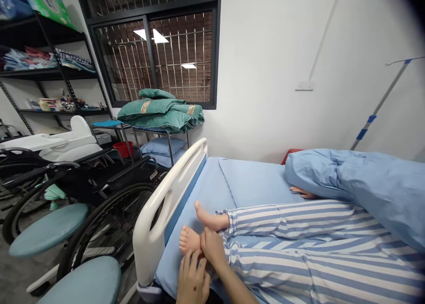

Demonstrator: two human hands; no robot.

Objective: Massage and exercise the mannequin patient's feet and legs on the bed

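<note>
A figure in blue-and-white striped trousers [299, 259] lies on the bed, its bare feet smooth like a care manikin's. My left hand [193, 277] lies against the near foot [189, 239], fingers curved over its side below the toes. Around the ankle of that same foot, my right hand [212, 247] is closed, its fingertips bent down onto the skin. The far foot [211, 217] rests just beyond my right hand, toes up and untouched. My palms and the heel of the near foot are hidden.
A cream footboard [149, 220] borders the bed on the left. Beyond it stand a wheelchair [109, 206] and a teal stool [86, 284]. A blue quilt [365, 180] is folded over the figure's upper part. Green bedding [162, 113] is piled under the window.
</note>
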